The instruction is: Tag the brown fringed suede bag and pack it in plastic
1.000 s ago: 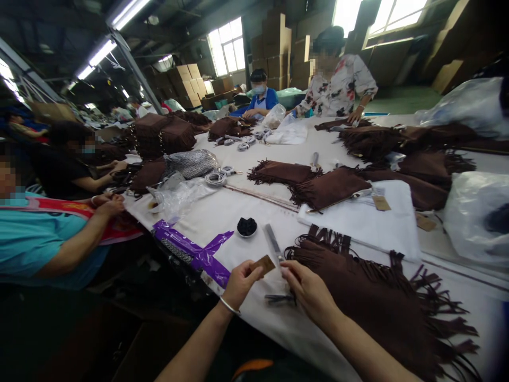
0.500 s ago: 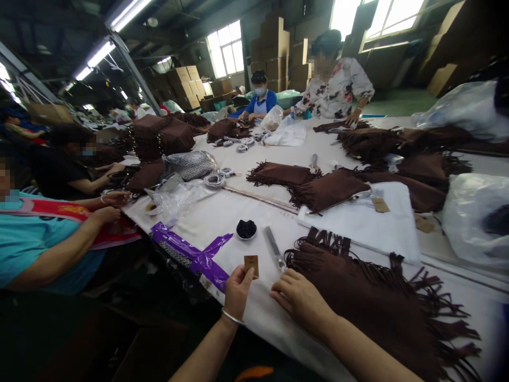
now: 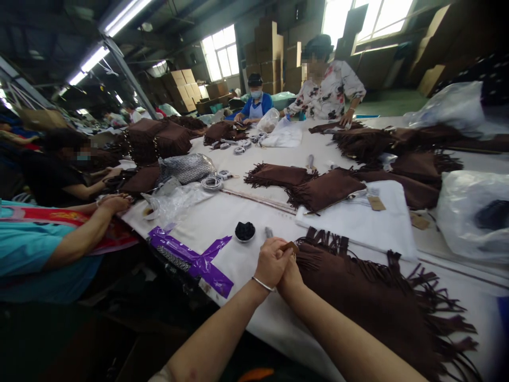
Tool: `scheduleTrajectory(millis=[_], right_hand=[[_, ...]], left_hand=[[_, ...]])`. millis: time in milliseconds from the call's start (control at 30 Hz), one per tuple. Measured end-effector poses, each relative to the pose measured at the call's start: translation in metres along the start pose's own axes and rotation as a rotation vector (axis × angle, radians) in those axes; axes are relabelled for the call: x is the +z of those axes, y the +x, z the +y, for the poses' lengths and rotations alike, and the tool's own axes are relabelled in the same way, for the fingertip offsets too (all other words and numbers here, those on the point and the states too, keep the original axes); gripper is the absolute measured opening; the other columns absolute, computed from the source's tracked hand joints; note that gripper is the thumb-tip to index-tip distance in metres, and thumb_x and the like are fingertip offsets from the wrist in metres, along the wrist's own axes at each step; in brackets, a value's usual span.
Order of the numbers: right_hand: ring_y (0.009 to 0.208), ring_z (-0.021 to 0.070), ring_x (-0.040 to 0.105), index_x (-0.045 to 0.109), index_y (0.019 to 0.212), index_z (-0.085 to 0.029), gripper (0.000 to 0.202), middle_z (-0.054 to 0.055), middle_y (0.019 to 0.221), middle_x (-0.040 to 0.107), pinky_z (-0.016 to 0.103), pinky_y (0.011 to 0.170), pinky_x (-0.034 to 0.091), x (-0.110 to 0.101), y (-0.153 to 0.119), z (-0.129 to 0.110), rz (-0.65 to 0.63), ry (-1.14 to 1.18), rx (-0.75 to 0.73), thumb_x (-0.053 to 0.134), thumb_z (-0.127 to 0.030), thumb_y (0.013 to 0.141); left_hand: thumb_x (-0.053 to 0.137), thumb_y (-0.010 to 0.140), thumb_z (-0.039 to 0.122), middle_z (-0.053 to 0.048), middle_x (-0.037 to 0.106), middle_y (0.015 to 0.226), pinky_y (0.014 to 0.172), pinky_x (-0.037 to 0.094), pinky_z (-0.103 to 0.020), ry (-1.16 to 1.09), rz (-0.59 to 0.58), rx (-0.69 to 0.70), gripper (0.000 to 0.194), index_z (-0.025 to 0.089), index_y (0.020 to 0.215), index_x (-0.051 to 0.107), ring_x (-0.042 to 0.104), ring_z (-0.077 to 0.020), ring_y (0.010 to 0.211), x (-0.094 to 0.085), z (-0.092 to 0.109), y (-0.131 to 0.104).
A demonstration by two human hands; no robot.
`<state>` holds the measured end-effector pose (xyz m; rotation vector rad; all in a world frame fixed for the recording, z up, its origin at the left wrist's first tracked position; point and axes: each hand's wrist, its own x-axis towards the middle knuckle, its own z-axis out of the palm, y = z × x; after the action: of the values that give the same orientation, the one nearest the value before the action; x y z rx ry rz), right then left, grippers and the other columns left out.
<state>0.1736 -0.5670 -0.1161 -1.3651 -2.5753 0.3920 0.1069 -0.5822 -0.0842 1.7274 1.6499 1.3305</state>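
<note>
My left hand (image 3: 271, 266), with a silver bangle at the wrist, pinches a small brown cardboard tag (image 3: 291, 247). Pressed against it is my right hand (image 3: 291, 276), its fingers closed and partly hidden behind the left; what they grip I cannot make out. Both hands meet at the left corner of a dark brown fringed bag (image 3: 358, 292), which lies flat on the table. Just beyond my hands the end of a grey wrapped piece (image 3: 269, 232) shows. A small white bowl of black bits (image 3: 244, 231) stands to their left.
Purple tape (image 3: 199, 262) runs along the near table edge. More brown fringed bags (image 3: 328, 188), a white cloth stack (image 3: 358, 223), clear plastic bags (image 3: 473, 212) and coiled grey straps (image 3: 212, 183) lie about. Co-workers sit at the left (image 3: 35, 239) and stand across the table (image 3: 330, 90).
My left hand has moved right with the tag and now meets my right hand at the bag's corner. The tag has tilted. At the left, a co-worker has leaned partly out of view.
</note>
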Motion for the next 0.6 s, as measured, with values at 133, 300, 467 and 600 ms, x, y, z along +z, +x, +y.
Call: scheduleTrajectory(millis=[133,300,467,600], right_hand=[[0.109,0.0269,0.052,0.055,0.116,-0.010,0.035,0.014,0.116,0.060,0.045,0.097,0.039,-0.012,-0.019,0.001,-0.044,0.076,-0.204,0.036,-0.006,0.087],[0.095,0.0181,0.054,0.066,0.082,-0.024,0.013,0.001,0.090,0.065,0.039,0.109,0.026,-0.017,-0.073,0.012,-0.145,0.170,-0.530,0.054,-0.019,0.084],[0.104,0.0151,0.051,0.060,0.078,-0.023,0.011,-0.002,0.086,0.063,0.039,0.116,0.005,-0.031,-0.134,0.039,-0.206,0.302,-0.540,0.051,-0.022,0.085],[0.117,0.0174,0.044,0.060,0.095,-0.024,0.020,0.000,0.097,0.062,0.041,0.115,0.000,-0.032,-0.156,0.046,-0.260,0.363,-0.541,0.051,-0.040,0.086]], left_hand=[[0.062,0.081,0.020,-0.007,0.063,0.093,0.089,0.045,-0.037,0.007,-0.002,0.069,0.005,0.017,0.081,0.065,0.057,-0.0206,0.093,-0.009,0.013,0.007],[0.060,0.084,0.027,-0.005,0.065,0.085,0.087,0.043,-0.036,0.104,-0.093,0.076,0.010,0.018,0.083,0.065,0.057,-0.0201,0.086,-0.044,0.030,0.002],[0.057,0.087,0.029,-0.003,0.066,0.082,0.094,0.037,-0.039,0.159,-0.103,0.016,0.012,0.020,0.083,0.065,0.058,-0.0190,0.083,-0.052,0.034,-0.023],[0.052,0.091,0.031,-0.003,0.068,0.086,0.098,0.032,-0.040,0.206,-0.145,0.048,0.016,0.022,0.091,0.066,0.059,-0.0194,0.086,-0.023,0.037,-0.034]])
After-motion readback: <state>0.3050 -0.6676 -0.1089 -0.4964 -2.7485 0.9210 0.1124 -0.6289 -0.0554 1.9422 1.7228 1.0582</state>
